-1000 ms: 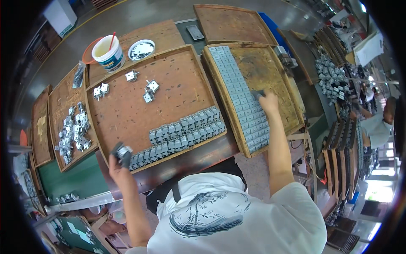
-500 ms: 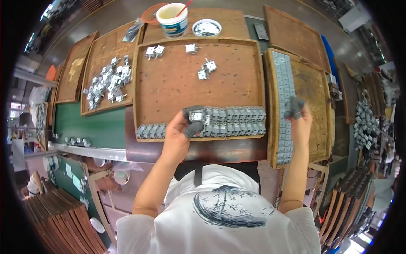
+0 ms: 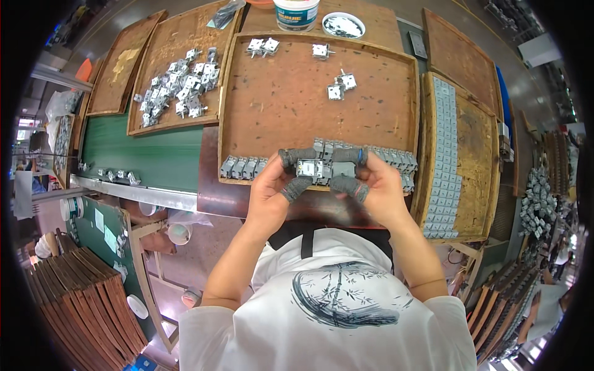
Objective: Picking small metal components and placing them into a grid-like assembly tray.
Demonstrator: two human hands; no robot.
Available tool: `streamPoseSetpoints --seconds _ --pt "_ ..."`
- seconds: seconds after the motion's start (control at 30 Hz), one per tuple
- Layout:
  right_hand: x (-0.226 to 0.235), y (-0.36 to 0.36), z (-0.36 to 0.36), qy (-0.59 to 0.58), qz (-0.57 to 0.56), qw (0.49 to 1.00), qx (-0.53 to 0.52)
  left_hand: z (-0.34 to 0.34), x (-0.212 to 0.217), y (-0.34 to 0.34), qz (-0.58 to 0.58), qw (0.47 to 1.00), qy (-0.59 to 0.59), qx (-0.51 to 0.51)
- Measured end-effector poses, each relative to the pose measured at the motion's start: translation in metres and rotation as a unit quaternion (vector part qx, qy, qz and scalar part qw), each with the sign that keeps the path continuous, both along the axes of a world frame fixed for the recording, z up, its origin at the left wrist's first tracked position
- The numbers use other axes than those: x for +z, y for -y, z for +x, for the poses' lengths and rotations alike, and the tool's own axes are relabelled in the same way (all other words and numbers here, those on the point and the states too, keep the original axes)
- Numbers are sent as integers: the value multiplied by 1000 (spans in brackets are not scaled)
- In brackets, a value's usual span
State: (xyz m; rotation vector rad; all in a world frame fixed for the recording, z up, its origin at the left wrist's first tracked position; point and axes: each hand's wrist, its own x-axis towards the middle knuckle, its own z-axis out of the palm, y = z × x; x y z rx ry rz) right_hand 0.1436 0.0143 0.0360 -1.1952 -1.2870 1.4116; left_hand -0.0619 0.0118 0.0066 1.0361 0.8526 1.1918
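My left hand [image 3: 272, 188], its fingertips wrapped in dark grey covers, is closed on a small silvery metal mechanism [image 3: 308, 167] with a pale face. Close beside it, my right hand [image 3: 378, 185], with similar finger covers, pinches a grey plastic piece [image 3: 344, 170]. The two parts are side by side; whether they touch, I cannot tell. Both hands are over the near edge of a wooden tray [image 3: 278, 105], where rows of grey assembled units [image 3: 396, 159] stand, partly hidden by my fingers. Several loose metal mechanisms [image 3: 263, 47] lie farther up the same tray.
A wooden tray [image 3: 476, 173] on the right holds columns of grey pieces [image 3: 444, 148]. At left, another tray [image 3: 176, 40] carries a heap of metal mechanisms [image 3: 185, 86]. Behind stand a bucket [image 3: 297, 15] and a white bowl [image 3: 360, 32] of small dark and white bits.
My right hand has come left from the column of grey pieces in the right tray, bringing one beside the mechanism in my left hand. The whole view has shifted.
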Motion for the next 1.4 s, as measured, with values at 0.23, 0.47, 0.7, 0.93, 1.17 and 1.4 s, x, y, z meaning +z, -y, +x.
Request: streamPoseSetpoints --seconds 0.23,0.47,0.7,0.93,1.17,1.4 --pt "18 -6 -7 350 265 897 40 -9 5 -1 -11 999 -20 -42" --pt "1 -8 -10 414 339 844 51 3 6 6 27 993 -112 -18" --pt "-40 4 -25 400 363 841 -27 11 2 19 99 943 -318 10" --pt "-10 9 -29 332 198 921 51 7 -11 13 223 908 -352 51" --pt "-13 -6 -18 180 -17 967 178 2 3 3 279 903 -327 -8" --pt "-17 3 -8 229 -9 967 113 5 -2 -15 278 896 -343 -54"
